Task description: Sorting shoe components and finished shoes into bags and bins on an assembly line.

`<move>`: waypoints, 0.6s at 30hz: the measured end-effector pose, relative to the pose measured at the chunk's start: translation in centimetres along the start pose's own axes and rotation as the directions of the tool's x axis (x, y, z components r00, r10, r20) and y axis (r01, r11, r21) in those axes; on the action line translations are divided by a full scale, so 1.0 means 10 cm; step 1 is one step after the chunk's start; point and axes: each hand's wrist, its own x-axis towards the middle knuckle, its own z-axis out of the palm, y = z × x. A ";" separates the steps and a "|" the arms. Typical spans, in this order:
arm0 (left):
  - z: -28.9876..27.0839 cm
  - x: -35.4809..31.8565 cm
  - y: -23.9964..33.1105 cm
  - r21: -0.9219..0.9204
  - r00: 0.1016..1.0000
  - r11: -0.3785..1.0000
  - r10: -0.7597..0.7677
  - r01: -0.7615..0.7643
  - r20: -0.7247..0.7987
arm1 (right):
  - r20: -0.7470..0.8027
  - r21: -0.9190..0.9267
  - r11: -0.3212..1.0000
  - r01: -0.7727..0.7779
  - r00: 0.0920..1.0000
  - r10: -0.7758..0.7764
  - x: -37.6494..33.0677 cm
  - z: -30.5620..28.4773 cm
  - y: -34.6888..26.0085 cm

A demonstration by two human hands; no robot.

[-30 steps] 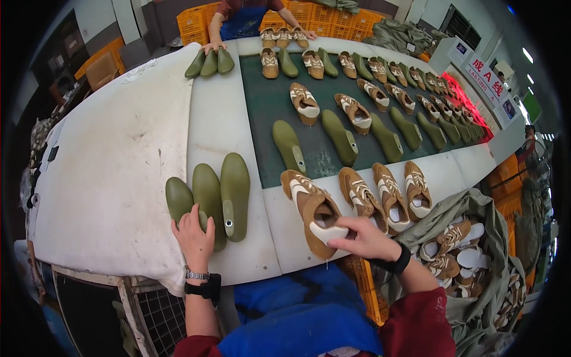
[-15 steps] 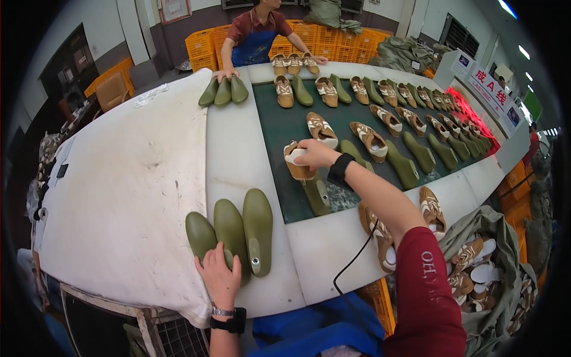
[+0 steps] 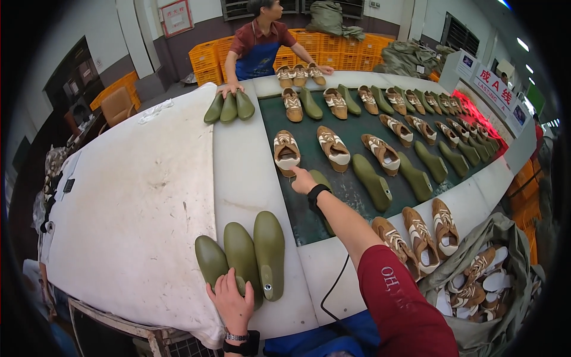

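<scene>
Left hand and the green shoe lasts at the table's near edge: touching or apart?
Touching. The head view shows the left hand resting its fingers on the near ends of the green shoe lasts.

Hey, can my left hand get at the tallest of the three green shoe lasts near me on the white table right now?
Probably yes. The left hand rests on the middle last, and the tallest last stands right beside it with nothing between.

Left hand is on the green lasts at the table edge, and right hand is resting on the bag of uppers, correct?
Not quite. The left hand is on the green lasts, but the right hand reaches out over the belt, beside a brown shoe, not on the bag. The head view shows it.
</scene>
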 end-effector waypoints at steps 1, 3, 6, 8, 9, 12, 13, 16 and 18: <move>0.00 0.00 0.00 0.001 1.000 1.000 0.004 -0.004 0.000 | 0.014 0.002 1.000 -0.005 1.000 0.005 -0.05 0.00 0.01; 0.01 0.01 -0.01 0.011 1.000 1.000 0.007 -0.007 -0.006 | 0.019 0.007 1.000 -0.009 1.000 0.008 -0.13 -0.02 -0.02; 0.03 -0.01 -0.02 0.015 1.000 1.000 0.022 -0.022 -0.011 | 0.115 -0.042 0.998 0.054 0.992 -0.048 -0.24 0.03 -0.17; 0.03 0.00 0.01 0.011 1.000 1.000 0.025 -0.025 -0.011 | 0.132 -0.038 0.989 0.146 0.981 -0.139 -0.30 0.09 -0.33; 0.03 0.00 0.02 0.007 1.000 1.000 0.018 -0.018 -0.007 | 0.128 -0.039 0.979 0.201 0.973 -0.194 -0.36 0.13 -0.45; 0.06 -0.02 -0.01 0.009 0.999 1.000 0.025 -0.024 -0.022 | 0.273 0.112 0.926 0.360 0.885 -0.377 -0.73 0.23 -0.94; 0.07 -0.03 -0.02 0.010 0.999 1.000 0.030 -0.030 -0.023 | 0.318 0.174 0.908 0.382 0.851 -0.419 -0.97 0.27 -1.10; 0.08 -0.04 -0.06 0.031 0.999 0.999 0.031 -0.030 -0.032 | 0.497 0.137 0.744 0.653 0.605 -0.622 -1.81 0.31 -1.38; 0.09 -0.05 -0.11 0.044 0.996 0.997 0.059 -0.056 -0.061 | 0.463 -0.098 0.761 0.641 0.706 -0.535 -2.31 0.41 -1.37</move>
